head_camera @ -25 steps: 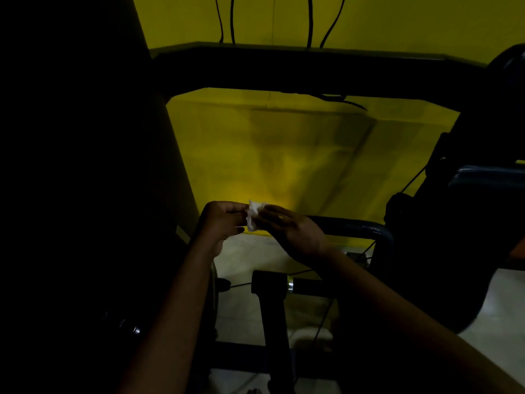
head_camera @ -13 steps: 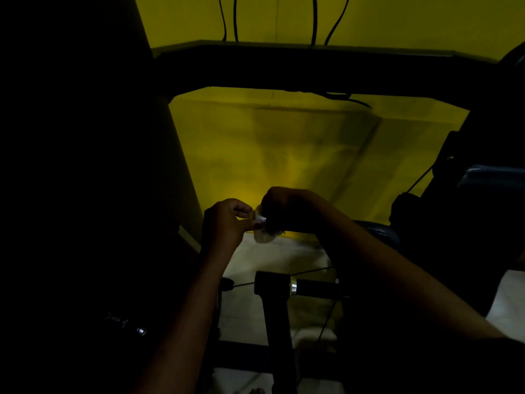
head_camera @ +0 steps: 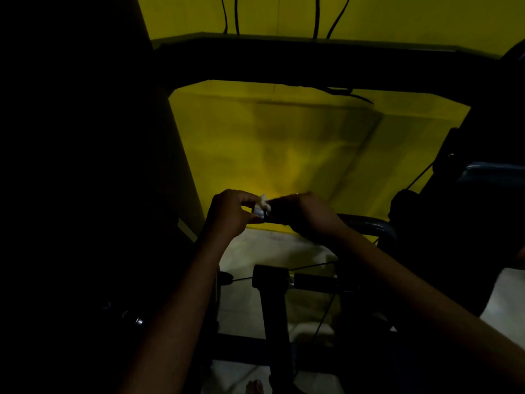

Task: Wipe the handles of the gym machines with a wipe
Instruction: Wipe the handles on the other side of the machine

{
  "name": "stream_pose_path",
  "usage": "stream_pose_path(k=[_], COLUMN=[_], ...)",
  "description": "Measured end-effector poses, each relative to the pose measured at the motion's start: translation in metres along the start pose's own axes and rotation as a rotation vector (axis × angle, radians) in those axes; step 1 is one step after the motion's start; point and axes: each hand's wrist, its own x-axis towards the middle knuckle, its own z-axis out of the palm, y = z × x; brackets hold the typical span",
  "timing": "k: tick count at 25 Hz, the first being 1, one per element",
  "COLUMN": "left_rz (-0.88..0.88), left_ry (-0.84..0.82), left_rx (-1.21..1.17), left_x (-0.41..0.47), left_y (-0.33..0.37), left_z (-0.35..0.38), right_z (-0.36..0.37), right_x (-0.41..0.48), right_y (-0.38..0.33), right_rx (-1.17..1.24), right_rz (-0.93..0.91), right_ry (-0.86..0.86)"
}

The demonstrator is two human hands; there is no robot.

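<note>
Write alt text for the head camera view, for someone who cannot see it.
In dim light, a person's left hand pinches a small white wipe against the end of a black handle bar, which the right hand appears to grip. A yellow wall and dark gym machine frames lie behind.

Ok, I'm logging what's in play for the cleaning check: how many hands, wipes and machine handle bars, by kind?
Hands: 2 (left hand, right hand)
Wipe: 1
Handle bars: 2 (upper bar, lower bar)
Total: 5
</note>
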Motion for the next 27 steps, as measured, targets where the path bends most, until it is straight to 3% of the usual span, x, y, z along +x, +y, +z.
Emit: stream_pose_path(k=[3,6,10,14,17,20,22,25,27], left_rz=[0.001,0.011,-0.013,-0.046,-0.002,0.033,0.040,0.082,0.081], left_ry=[-0.071,-0.113,-0.115,-0.114,-0.069,-0.081,-0.122,-0.098,-0.075], left_rx=[0.056,0.109,0.139,0.104,0.161,0.248,0.280,0.403,0.434], left_x=[0.002,0.005,0.009,0.009,0.005,0.004,0.003,0.002,0.001], left_y=[0.004,0.005,0.014,0.015,0.015,0.016,0.018,0.025,0.028], left_z=[-0.005,-0.010,-0.012,-0.014,-0.008,-0.008,-0.010,-0.008,-0.007], right_z=[0.001,0.023,0.063,0.046,0.030,0.026,0.018,0.002,-0.011], right_x=[-0.070,-0.076,-0.040,-0.069,-0.109,-0.089,-0.047,0.017,0.038], right_y=[0.005,0.007,-0.025,0.005,0.028,0.012,-0.019,-0.045,-0.037], right_rx=[-0.190,-0.272,-0.244,-0.236,-0.327,-0.292,-0.144,-0.070,0.156], right_rz=[-0.132,-0.079,-0.119,-0.239,-0.127,0.044,0.174,0.357,0.421], right_ry=[0.250,0.433,0.358,0.344,0.388,0.384,0.235,-0.216,-0.485])
